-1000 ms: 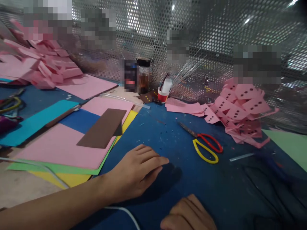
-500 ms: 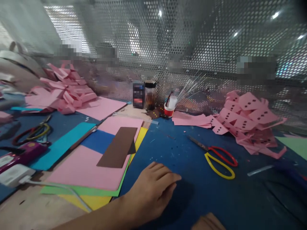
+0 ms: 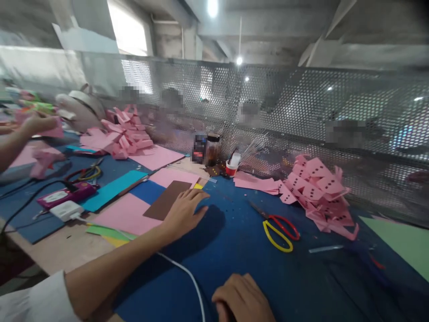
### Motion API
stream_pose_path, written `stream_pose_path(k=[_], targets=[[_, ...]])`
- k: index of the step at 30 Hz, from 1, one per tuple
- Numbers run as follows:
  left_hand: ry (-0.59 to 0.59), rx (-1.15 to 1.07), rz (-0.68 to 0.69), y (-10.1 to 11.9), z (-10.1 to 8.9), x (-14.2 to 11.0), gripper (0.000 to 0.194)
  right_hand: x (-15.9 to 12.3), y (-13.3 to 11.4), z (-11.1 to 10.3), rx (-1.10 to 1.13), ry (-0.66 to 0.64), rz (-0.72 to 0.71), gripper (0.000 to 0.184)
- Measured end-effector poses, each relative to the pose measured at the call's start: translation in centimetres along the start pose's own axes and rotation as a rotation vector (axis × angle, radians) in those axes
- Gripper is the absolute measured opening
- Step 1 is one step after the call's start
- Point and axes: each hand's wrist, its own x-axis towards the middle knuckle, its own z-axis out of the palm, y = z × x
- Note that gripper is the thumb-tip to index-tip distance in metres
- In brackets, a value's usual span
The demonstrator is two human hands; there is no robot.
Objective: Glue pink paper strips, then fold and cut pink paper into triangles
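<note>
Blue matting (image 3: pixel 241 250) is spread over the worktop, presumably so that an even ground is given to paper and tools. At the near edge, the right hand (image 3: pixel 243 297) is held half curled, palm down; whether anything is enclosed by its fingers cannot be told. Beside it, a white cable (image 3: pixel 185 269) is passed beneath the left forearm. Farther in, the left hand (image 3: pixel 187 212) is held loosely open, fingers extended, with nothing seen to be grasped. The brown card (image 3: pixel 166 201) is overlapped by it in view; whether the card is touched cannot be told. The card is laid aslant on pink paper (image 3: pixel 117 214) and a blue sheet (image 3: pixel 147 191), perhaps so that each colour is left exposed. To the right, the scissors (image 3: pixel 268 218) are laid flat, handles turned nearer, presumably for easy pick-up. Beyond, dotted pink strips (image 3: pixel 315 192) are heaped loosely, and a red-and-white cup (image 3: pixel 231 170) and a dark-lidded jar (image 3: pixel 212 152) are stood by the perforated panel (image 3: pixel 288 98), probably so that the working area is not crowded.
</note>
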Motion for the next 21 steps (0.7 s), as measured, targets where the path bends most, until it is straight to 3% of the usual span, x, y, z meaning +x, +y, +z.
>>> stream_pose_path(k=[2, 6, 9, 15, 21], targets=[[-0.003, 0.052, -0.059, -1.3, 0.1, 0.5, 0.03, 0.3, 0.0, 0.0, 0.034, 0.015, -0.011, 0.025], [-0.044, 0.123, -0.172, -3.7, 0.0, 1.1, 0.041, 0.5, -0.1, -1.9, 0.078, -0.215, 0.031, 0.021], [-0.097, 0.154, -0.235, -5.4, -1.0, 0.8, 0.043, 0.4, 0.0, -3.0, 0.098, -0.307, 0.044, 0.021], [-0.18, 0.195, -0.301, -8.6, -2.9, -2.5, 0.073, -0.1, 0.6, -2.5, 0.074, -0.286, 0.033, 0.022], [-0.213, 0.181, -0.336, -10.2, -2.1, -3.9, 0.081, -0.3, 0.7, -2.4, 0.059, -0.307, 0.06, 0.023]])
